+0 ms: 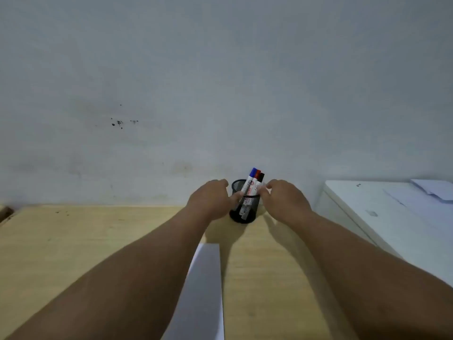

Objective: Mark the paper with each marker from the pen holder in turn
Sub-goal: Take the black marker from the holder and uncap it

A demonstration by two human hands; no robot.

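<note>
Wooden tabletop [73,241] butts against a pale wall [220,82]; its far edge leaves little room behind the pen holder [242,212]. Left hand [210,200] curls around the holder's left side, thumb on the mesh. Right hand [284,200] reaches the rim, fingers loosely curled; contact with a marker unclear. Paper [206,290] lies between the forearms. White cabinet [382,217] bounds the right. Holder contains blue marker [250,180], red marker [256,182], black marker [261,177], upright, leaning right.
</note>
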